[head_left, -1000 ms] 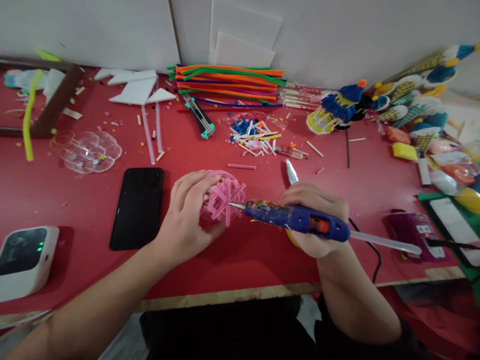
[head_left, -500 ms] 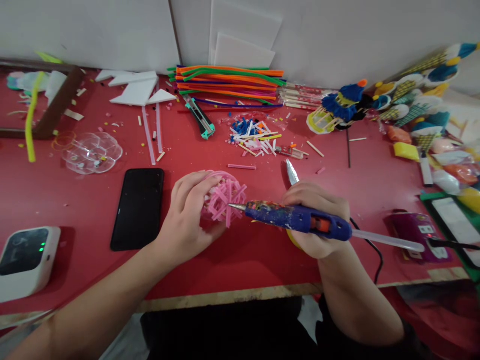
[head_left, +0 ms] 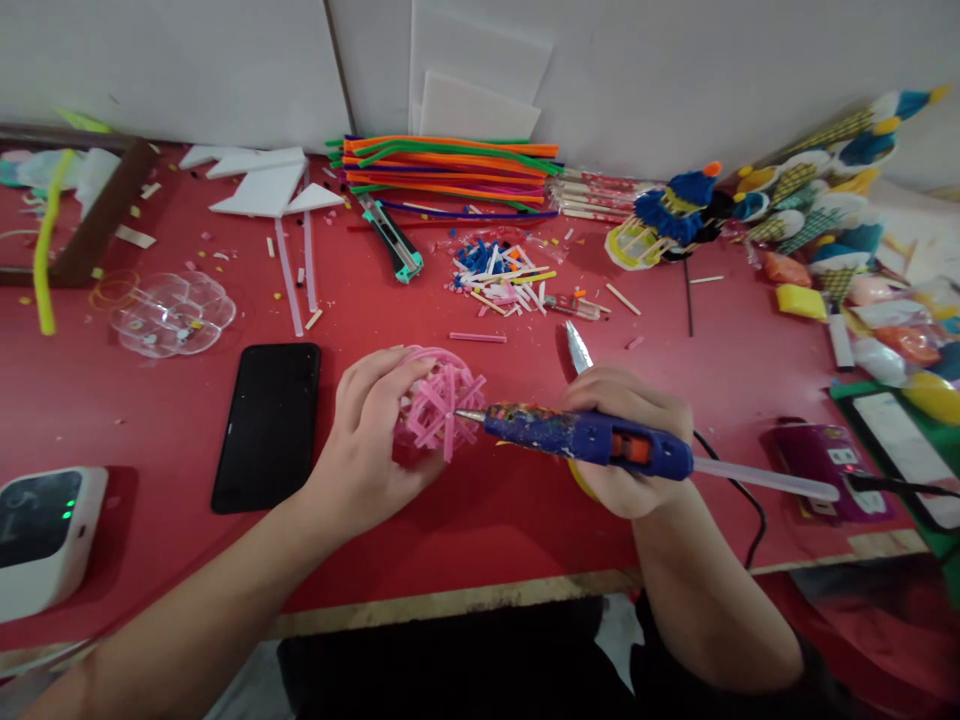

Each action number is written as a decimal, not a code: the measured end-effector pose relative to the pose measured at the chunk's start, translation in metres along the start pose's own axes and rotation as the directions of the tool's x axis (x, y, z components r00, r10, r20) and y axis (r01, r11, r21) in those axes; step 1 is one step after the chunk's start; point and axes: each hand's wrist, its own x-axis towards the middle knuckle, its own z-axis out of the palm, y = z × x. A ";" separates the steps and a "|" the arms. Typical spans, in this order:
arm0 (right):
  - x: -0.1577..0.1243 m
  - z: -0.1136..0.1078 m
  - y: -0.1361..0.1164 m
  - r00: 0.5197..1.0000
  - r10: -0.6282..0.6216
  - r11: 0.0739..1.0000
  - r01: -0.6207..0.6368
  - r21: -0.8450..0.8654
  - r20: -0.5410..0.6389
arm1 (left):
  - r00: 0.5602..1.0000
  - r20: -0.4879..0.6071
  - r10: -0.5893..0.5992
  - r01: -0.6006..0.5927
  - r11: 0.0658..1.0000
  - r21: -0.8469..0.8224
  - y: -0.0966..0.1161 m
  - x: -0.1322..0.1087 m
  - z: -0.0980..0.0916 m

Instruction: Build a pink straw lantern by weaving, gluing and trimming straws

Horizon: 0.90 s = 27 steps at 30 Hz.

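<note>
My left hand (head_left: 379,435) is wrapped round a pink openwork ball (head_left: 442,405) made of crossed strips, just above the table. In my right hand (head_left: 630,420) is a blue glue gun (head_left: 585,435), stained with paint or glue near its front. A clear glue stick (head_left: 765,478) juts from its back end. The metal nozzle points left and meets, or nearly meets, the pink strips; whether it touches I cannot tell. Scissors (head_left: 577,347) are also in my right hand, blades poking out above the fingers and a yellow handle partly hidden below.
A black phone (head_left: 266,427) and a clear flower-shaped tray (head_left: 176,315) lie left. Behind are a cutter knife (head_left: 394,240), pipe cleaners (head_left: 450,170) and cut pieces (head_left: 502,270). A purple box (head_left: 836,468) with a black cable stands right, near decorated cones (head_left: 814,205).
The whole view has shifted slightly. The pink ball is turned a little in my left hand, and the nozzle sits at the right of its strip crossing. Both grips stay the same.
</note>
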 end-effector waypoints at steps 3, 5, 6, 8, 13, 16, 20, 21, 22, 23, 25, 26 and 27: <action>0.000 -0.001 0.000 1.000 0.011 1.000 -0.011 -0.017 -0.015 | 1.000 -0.001 -0.005 0.005 1.000 -0.004 0.000 -0.001 -0.001; 0.000 -0.003 0.000 1.000 0.011 1.000 -0.011 -0.024 -0.020 | 1.000 -0.003 -0.007 0.006 1.000 -0.004 0.000 -0.001 -0.001; 0.000 -0.003 0.000 1.000 0.009 1.000 -0.010 -0.029 -0.023 | 1.000 -0.006 -0.010 0.010 1.000 -0.004 0.000 -0.001 -0.001; 0.000 -0.005 0.000 1.000 0.008 0.999 -0.009 -0.032 -0.024 | 0.999 -0.012 -0.029 0.029 1.000 -0.011 0.000 -0.002 -0.002; -0.004 -0.007 0.000 0.994 0.073 0.996 -0.069 0.055 -0.084 | 0.991 0.015 -0.136 0.137 0.985 -0.105 0.002 0.000 -0.004; -0.004 -0.007 0.000 0.991 0.109 0.991 -0.102 0.082 -0.081 | 0.984 0.028 -0.176 0.178 0.970 -0.168 0.004 0.001 -0.005; -0.004 -0.005 0.001 0.993 0.101 0.992 -0.096 0.083 -0.058 | 0.983 0.011 -0.186 0.185 0.972 -0.146 0.006 0.002 -0.007; -0.003 -0.005 0.001 0.994 0.096 0.993 -0.091 0.079 -0.058 | 0.984 0.001 -0.176 0.175 0.975 -0.137 0.006 0.002 -0.007; -0.003 -0.005 0.002 0.994 0.090 0.993 -0.086 0.075 -0.059 | 0.987 -0.009 -0.163 0.161 0.978 -0.130 0.006 0.002 -0.007; -0.002 -0.005 0.001 0.995 0.084 0.994 -0.080 0.071 -0.060 | 0.988 -0.017 -0.152 0.148 0.981 -0.127 0.006 0.001 -0.008; -0.002 -0.004 0.001 0.994 0.082 0.995 -0.078 0.065 -0.065 | 0.990 -0.028 -0.137 0.133 0.983 -0.124 0.005 0.001 -0.008; -0.002 -0.004 0.000 0.994 0.085 0.995 -0.081 0.064 -0.067 | 0.990 -0.030 -0.137 0.133 0.984 -0.122 0.005 0.001 -0.008; -0.001 -0.004 0.000 0.994 0.092 0.994 -0.088 0.063 -0.067 | 0.989 -0.033 -0.143 0.138 0.984 -0.114 0.005 0.000 -0.008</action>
